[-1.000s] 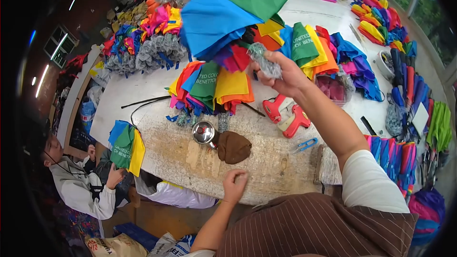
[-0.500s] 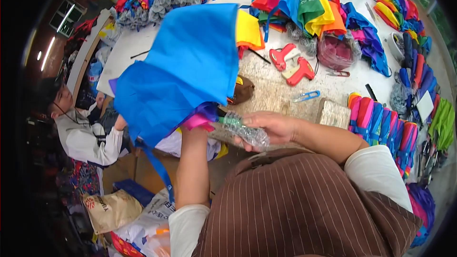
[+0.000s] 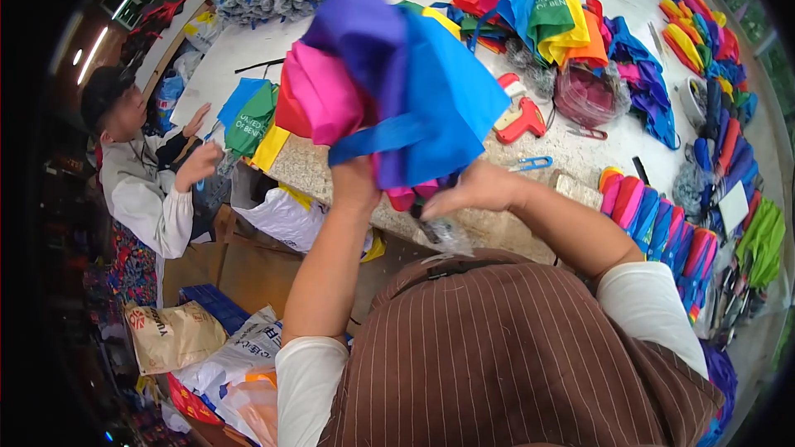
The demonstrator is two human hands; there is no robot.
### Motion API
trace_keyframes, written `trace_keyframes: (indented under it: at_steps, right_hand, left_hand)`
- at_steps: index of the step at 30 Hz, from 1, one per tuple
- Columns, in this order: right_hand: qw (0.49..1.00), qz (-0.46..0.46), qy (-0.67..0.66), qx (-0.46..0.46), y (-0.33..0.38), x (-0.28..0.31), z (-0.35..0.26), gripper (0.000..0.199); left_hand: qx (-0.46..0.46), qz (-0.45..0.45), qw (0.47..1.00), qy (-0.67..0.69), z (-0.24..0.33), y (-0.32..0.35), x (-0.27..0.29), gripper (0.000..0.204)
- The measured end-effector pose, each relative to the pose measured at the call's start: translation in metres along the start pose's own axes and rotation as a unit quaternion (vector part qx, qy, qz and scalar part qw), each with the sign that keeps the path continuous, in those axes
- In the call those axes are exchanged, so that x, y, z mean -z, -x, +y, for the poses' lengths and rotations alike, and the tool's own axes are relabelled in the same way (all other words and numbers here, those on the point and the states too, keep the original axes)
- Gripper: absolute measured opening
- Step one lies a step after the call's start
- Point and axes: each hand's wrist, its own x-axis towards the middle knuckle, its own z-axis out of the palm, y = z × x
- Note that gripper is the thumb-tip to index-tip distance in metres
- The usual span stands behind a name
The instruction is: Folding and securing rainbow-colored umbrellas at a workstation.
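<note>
Had the multicoloured umbrella (image 3: 406, 91) in the air over the near edge of the white table (image 3: 219, 58), between both hands. Saw its cloth loose and rumpled: purple at eleven o'clock, pink and red at nine, blue at three. Taking that umbrella as the dial's centre, reached in from seven o'clock with the left hand (image 3: 356, 182), up against the cloth beneath a blue strap (image 3: 377, 139). Could not tell clenched from released there, because of the cloth over the fingers. Came from between four and five o'clock with the right hand (image 3: 476, 190), blurred, thumb beside the dark handle (image 3: 424, 224); could not tell grasping from merely touching. Noticed crinkled clear plastic (image 3: 453, 238) at five o'clock, just beyond that thumb.

Noticed a co-worker (image 3: 149, 174) farther out at nine o'clock, with both hands raised near a blue, green and yellow umbrella (image 3: 251, 122). Spotted a red-and-white handheld gun (image 3: 522, 120) at three o'clock, blue snips (image 3: 532, 164) at four, folded umbrellas (image 3: 551, 21) at two.
</note>
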Motion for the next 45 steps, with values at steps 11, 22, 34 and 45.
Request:
trace_keyframes:
  at_steps: [11, 22, 34, 45]
  right_hand:
    - [0.885, -0.086, -0.446, -0.105, 0.024, -0.025, 0.054, 0.013]
    - [0.965, -0.018, -0.208, -0.158, 0.083, 0.037, 0.086, 0.014]
    - [0.987, -0.003, 0.069, -0.145, 0.105, 0.060, 0.079, 0.027]
    - [0.955, 0.134, 0.255, -0.074, 0.078, 0.064, 0.077, 0.038]
  left_hand:
    - [-0.141, -0.008, 0.938, -0.317, 0.007, 0.056, -0.020, 0.028]
    - [-0.271, -0.011, 0.752, -0.601, 0.086, 0.047, 0.018, 0.042]
    - [-0.198, -0.128, 0.813, -0.532, 0.130, 0.069, 0.030, 0.023]
    - [-0.135, -0.114, 0.858, -0.481, 0.173, 0.103, 0.002, 0.062]
